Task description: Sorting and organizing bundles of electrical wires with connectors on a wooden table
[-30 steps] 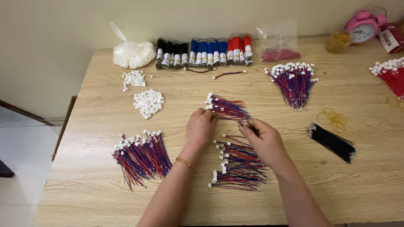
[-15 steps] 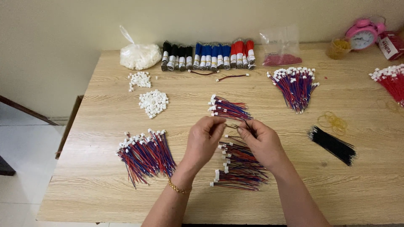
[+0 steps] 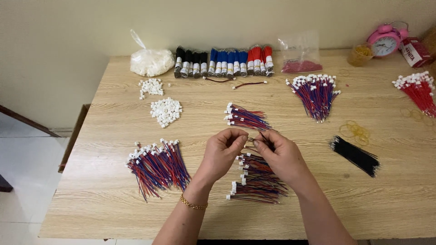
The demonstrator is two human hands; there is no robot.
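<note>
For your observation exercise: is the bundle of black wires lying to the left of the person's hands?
No: the bundle of black wires lies to the right of the right hand, apart on the wooden table.

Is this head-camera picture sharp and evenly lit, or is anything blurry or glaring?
Head view: soft, even light, no harsh glare on the wooden table; faint shadows beneath both hands. The left hand and right hand are sharp, but the thin wire between their fingertips is too fine to resolve.

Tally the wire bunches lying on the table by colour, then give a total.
Red-and-blue bunches: 4
Red bunch: 1
Black bunch: 1
Total: 6

The left hand and right hand pinch one more wire between them, not counted.
</note>
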